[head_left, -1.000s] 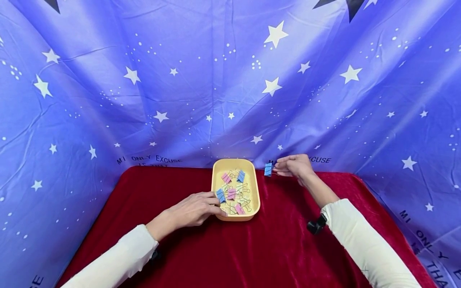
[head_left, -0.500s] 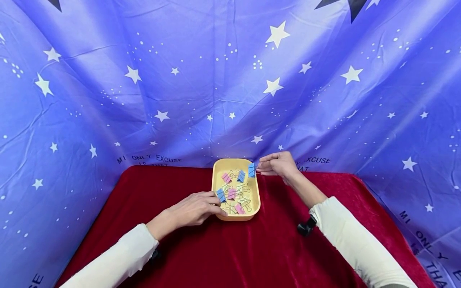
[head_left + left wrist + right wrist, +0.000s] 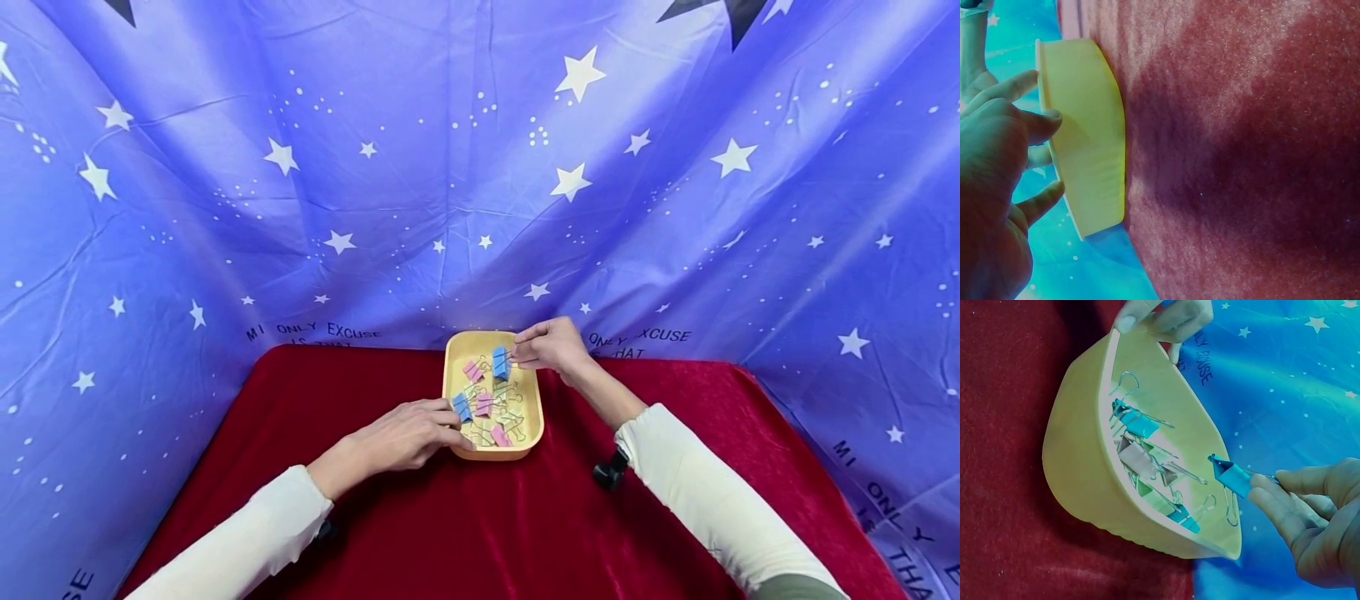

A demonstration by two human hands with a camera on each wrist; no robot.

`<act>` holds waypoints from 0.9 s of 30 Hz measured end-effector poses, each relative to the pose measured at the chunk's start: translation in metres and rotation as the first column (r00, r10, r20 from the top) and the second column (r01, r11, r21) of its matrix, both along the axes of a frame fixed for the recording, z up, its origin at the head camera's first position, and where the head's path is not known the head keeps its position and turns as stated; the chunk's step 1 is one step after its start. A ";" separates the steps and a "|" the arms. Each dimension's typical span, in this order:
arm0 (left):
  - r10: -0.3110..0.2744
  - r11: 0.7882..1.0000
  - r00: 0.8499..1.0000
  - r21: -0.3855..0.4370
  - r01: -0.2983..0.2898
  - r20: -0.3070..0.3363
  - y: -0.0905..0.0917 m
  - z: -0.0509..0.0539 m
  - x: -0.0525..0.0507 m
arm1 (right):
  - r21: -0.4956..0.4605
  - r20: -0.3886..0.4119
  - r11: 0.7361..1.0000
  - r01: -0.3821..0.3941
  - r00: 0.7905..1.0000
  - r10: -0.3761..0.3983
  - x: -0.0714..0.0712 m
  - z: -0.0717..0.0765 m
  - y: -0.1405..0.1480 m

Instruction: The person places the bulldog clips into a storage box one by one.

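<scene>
A yellow plastic box (image 3: 532,429) holds several binder clips in pink, blue and pale yellow, one of them a pink clip (image 3: 483,405). My right hand (image 3: 553,346) pinches a blue binder clip (image 3: 500,363) by a wire handle, over the far right part of the box. In the right wrist view that held clip (image 3: 1234,479) hangs above the box's rim, apart from the pile. At the near left corner, my left hand (image 3: 408,435) grips the rim, and the left wrist view has its fingertips on the box edge (image 3: 1082,137).
Dark red velvet cloth (image 3: 360,383) covers the table under the box. A blue curtain (image 3: 390,183) printed with stars hangs right behind the table's back edge and along both sides. A small black device (image 3: 611,471) sits at the right wrist.
My right hand has moved left with the blue binder clip, from beside the box to over it. The left hand has stayed on the rim.
</scene>
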State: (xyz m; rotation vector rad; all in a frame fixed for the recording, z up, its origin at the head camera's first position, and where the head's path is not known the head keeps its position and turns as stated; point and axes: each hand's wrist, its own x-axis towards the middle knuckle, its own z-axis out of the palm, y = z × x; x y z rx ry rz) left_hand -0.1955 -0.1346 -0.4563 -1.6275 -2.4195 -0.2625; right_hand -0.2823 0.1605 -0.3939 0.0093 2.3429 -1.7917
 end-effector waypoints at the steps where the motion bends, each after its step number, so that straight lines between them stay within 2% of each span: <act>1: 0.000 1.000 1.000 0.001 0.000 0.001 0.000 0.000 0.000 | 0.009 -0.006 1.000 -0.003 1.000 0.003 0.000 -0.001 -0.001; 11: 0.003 1.000 1.000 -0.015 -0.002 0.016 0.002 0.000 -0.001 | 0.042 0.000 0.999 0.010 1.000 -0.010 -0.004 -0.012 -0.007; 18: -0.002 1.000 1.000 0.004 0.002 0.009 0.004 0.001 -0.001 | 0.064 -0.002 0.998 0.030 1.000 -0.029 -0.005 -0.017 -0.010; 27: 0.008 1.000 1.000 -0.008 -0.008 0.011 0.003 0.001 -0.001 | 0.086 -0.018 0.995 0.051 0.999 -0.049 0.001 -0.018 0.003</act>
